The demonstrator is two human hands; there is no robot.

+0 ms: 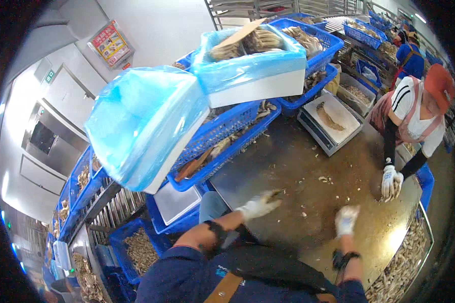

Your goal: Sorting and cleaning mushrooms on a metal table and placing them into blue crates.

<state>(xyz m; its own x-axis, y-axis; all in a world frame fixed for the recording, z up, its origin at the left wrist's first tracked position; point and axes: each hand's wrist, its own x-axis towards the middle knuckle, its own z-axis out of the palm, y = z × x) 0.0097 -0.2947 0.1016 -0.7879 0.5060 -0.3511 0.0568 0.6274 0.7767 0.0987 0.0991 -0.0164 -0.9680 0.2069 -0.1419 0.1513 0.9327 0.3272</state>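
My left hand (260, 206), in a white glove with soiled fingertips, reaches over the left part of the brown metal worktop (298, 177). Its fingers are stretched out and I make out nothing in them. Further right, my right hand (347, 220), also gloved, hovers over or touches the worktop; motion smears its fingers. Small pale scraps (323, 179) lie scattered beyond both hands. At the table's far side a scale (333, 121) carries a brownish, elongated clump (329, 116) that looks like mushrooms.
A co-worker (414, 106) in a red cap rests gloved hands on the table's right side. Blue-lined white boxes (258, 83) and blue baskets (227, 146) with pale mushroom-like stalks are stacked at left. Many small pale pieces (404, 257) fill a trough at lower right.
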